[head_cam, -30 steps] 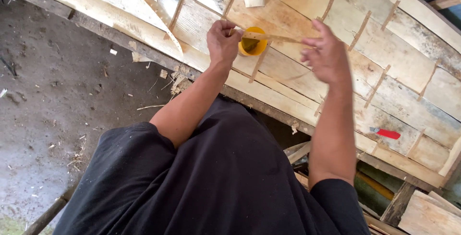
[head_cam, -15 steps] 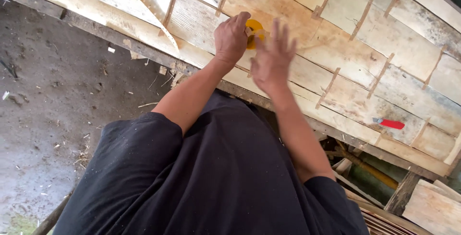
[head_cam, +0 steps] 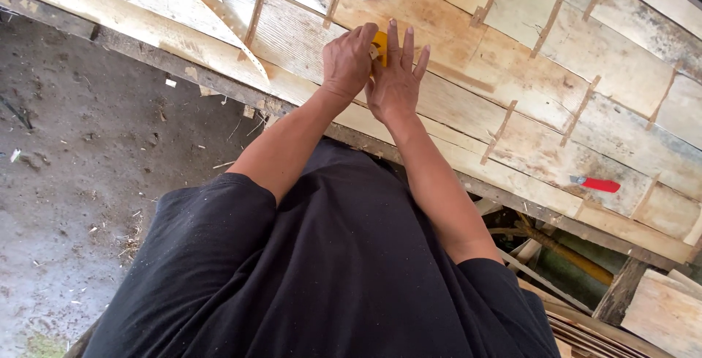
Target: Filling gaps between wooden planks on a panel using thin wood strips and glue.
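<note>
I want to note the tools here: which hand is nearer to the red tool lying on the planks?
The right hand. It rests flat on the planks, on the side toward the red tool. The left hand, beside the yellow object, is farther away.

Yellow container [head_cam: 380, 40] peeking out between the hands, pale tan wood planks [head_cam: 468, 58] with darker brown strips [head_cam: 499, 133], small red tool [head_cam: 599, 185] at 3 o'clock, black shirt [head_cam: 329, 270], grey dirt floor [head_cam: 80, 168] at 9.
</note>
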